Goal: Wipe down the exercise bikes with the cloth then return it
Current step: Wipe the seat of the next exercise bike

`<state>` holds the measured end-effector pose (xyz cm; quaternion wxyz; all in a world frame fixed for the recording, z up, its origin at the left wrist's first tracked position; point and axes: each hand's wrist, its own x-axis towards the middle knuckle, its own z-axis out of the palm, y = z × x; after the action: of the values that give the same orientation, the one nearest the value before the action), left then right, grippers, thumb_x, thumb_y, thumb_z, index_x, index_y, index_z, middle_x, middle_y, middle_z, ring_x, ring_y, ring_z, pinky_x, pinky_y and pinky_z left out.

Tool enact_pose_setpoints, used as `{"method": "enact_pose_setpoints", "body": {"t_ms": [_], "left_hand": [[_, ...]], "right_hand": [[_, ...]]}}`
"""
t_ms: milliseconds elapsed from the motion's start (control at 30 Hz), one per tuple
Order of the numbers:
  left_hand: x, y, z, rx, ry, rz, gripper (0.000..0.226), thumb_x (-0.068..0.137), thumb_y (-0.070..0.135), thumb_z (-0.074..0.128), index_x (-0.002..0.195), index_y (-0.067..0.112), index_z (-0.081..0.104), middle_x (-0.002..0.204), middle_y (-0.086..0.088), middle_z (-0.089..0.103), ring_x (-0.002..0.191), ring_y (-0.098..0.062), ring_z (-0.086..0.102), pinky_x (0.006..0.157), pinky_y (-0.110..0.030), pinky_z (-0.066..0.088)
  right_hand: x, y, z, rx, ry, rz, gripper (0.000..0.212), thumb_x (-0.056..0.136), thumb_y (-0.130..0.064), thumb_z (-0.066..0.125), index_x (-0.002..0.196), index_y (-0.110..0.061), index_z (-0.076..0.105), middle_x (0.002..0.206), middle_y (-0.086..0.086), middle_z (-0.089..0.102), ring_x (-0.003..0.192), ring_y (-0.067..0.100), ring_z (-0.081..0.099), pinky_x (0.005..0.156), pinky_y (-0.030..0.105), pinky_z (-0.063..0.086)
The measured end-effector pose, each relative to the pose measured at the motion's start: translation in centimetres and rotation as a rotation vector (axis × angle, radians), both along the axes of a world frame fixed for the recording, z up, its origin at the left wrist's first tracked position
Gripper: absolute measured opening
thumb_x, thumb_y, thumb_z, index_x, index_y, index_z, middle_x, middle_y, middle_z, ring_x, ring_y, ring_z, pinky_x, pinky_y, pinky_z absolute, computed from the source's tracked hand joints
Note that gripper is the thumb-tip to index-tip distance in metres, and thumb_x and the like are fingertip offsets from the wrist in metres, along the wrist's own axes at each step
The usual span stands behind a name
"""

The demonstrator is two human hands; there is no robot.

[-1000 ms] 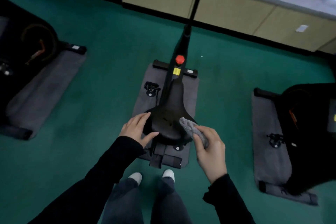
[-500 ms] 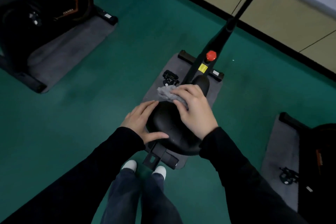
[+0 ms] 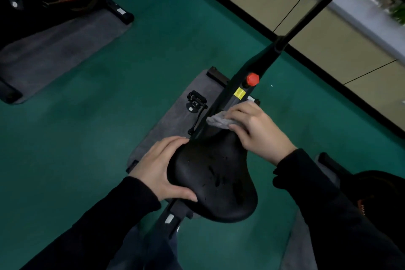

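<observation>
Black saddle (image 3: 214, 180), nose toward the red knob (image 3: 252, 79); cloth (image 3: 217, 120) at that nose, in the pinch of the right hand (image 3: 258, 131); grip of the left hand (image 3: 157, 169) around the saddle's left edge.

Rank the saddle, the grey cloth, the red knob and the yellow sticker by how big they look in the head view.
1. saddle
2. grey cloth, partly hidden under the right hand
3. red knob and yellow sticker: too alike to rank

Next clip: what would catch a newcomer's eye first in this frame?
The black saddle sits at centre, with the left hand holding its left edge. At the saddle's nose, the right hand presses a grey cloth down. A red knob stands out just beyond the cloth.
</observation>
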<state>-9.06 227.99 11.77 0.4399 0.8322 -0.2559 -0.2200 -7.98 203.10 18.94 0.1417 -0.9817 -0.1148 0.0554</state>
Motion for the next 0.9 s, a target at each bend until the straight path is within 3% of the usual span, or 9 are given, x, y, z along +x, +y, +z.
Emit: {"method": "enact_pose_setpoints", "body": {"t_ms": [100,233,367,433,567,667,767,833,900], "left_hand": [[0.1,0.0,-0.2,-0.020,0.016,0.009,0.110,0.033,0.083,0.066,0.128,0.044,0.028,0.131,0.035,0.023,0.125,0.001,0.030,0.105,-0.021,0.022],[0.4,-0.2,-0.1,-0.036,0.025,0.027,0.106,0.030,0.079,0.069,0.123,0.049,0.028,0.131,0.032,0.026,0.122,0.003,0.028,0.103,-0.021,0.022],[0.3,-0.3,-0.2,-0.036,0.034,0.042,0.104,0.028,0.078,0.070,0.120,0.051,0.030,0.130,0.033,0.027,0.122,0.005,0.028,0.102,-0.022,0.022],[0.1,-0.4,-0.3,-0.052,0.035,0.060,0.103,0.027,0.076,0.071,0.120,0.051,0.033,0.129,0.033,0.029,0.120,0.008,0.029,0.101,-0.021,0.022],[0.1,-0.5,-0.2,-0.089,0.027,0.086,0.103,0.026,0.072,0.072,0.119,0.047,0.037,0.128,0.028,0.034,0.117,0.005,0.032,0.099,-0.025,0.025],[0.3,-0.7,-0.1,-0.107,-0.010,0.078,0.104,0.027,0.070,0.072,0.120,0.040,0.038,0.127,0.019,0.038,0.117,-0.002,0.035,0.099,-0.034,0.027],[0.5,-0.7,-0.1,-0.123,-0.013,0.072,0.104,0.027,0.076,0.070,0.122,0.046,0.040,0.127,0.020,0.041,0.117,-0.001,0.036,0.100,-0.029,0.028],[0.5,-0.7,-0.1,-0.130,-0.005,0.068,0.103,0.029,0.085,0.064,0.123,0.052,0.038,0.128,0.030,0.038,0.119,0.000,0.036,0.101,-0.024,0.026],[0.4,-0.8,-0.2,-0.130,0.001,0.071,0.102,0.030,0.086,0.063,0.123,0.052,0.039,0.129,0.028,0.038,0.119,-0.003,0.036,0.101,-0.027,0.027]], "right_hand": [[-1.5,0.8,-1.1,0.091,-0.082,-0.016,0.016,0.089,-0.008,0.062,0.103,-0.001,0.068,0.105,0.010,0.062,0.101,0.028,0.055,0.090,0.039,0.046],[-0.4,0.4,-1.0,0.091,0.005,0.114,0.022,0.093,-0.024,0.061,0.102,-0.006,0.070,0.100,0.006,0.062,0.097,0.022,0.055,0.089,0.033,0.045],[2.8,-1.7,-0.8,0.021,0.047,0.153,0.021,0.094,-0.022,0.060,0.102,-0.006,0.071,0.099,0.008,0.065,0.097,0.024,0.055,0.090,0.036,0.045],[3.4,-3.3,-1.2,0.126,-0.026,-0.003,0.017,0.094,-0.019,0.060,0.101,-0.007,0.071,0.100,0.004,0.067,0.098,0.020,0.057,0.091,0.032,0.044],[1.4,-3.9,-3.2,0.651,-0.041,-0.493,0.014,0.096,-0.016,0.056,0.104,-0.020,0.067,0.104,-0.009,0.067,0.100,0.003,0.060,0.091,0.022,0.043],[-1.2,-2.7,-4.8,0.897,-0.106,-0.699,0.020,0.097,-0.014,0.053,0.114,-0.018,0.063,0.116,-0.006,0.065,0.109,0.006,0.059,0.099,0.029,0.045],[-4.3,-1.1,-5.1,0.979,-0.154,-0.770,0.029,0.095,-0.016,0.058,0.119,-0.031,0.059,0.131,-0.008,0.059,0.126,0.008,0.052,0.111,0.033,0.038],[-6.4,0.2,-5.3,0.896,-0.189,-0.740,0.036,0.091,-0.020,0.060,0.121,-0.039,0.056,0.135,-0.013,0.055,0.131,0.003,0.046,0.112,0.027,0.034],[-7.6,0.6,-5.7,0.824,-0.230,-0.700,0.041,0.089,-0.018,0.062,0.124,-0.039,0.054,0.138,-0.011,0.053,0.134,0.000,0.041,0.112,0.019,0.031]]}}
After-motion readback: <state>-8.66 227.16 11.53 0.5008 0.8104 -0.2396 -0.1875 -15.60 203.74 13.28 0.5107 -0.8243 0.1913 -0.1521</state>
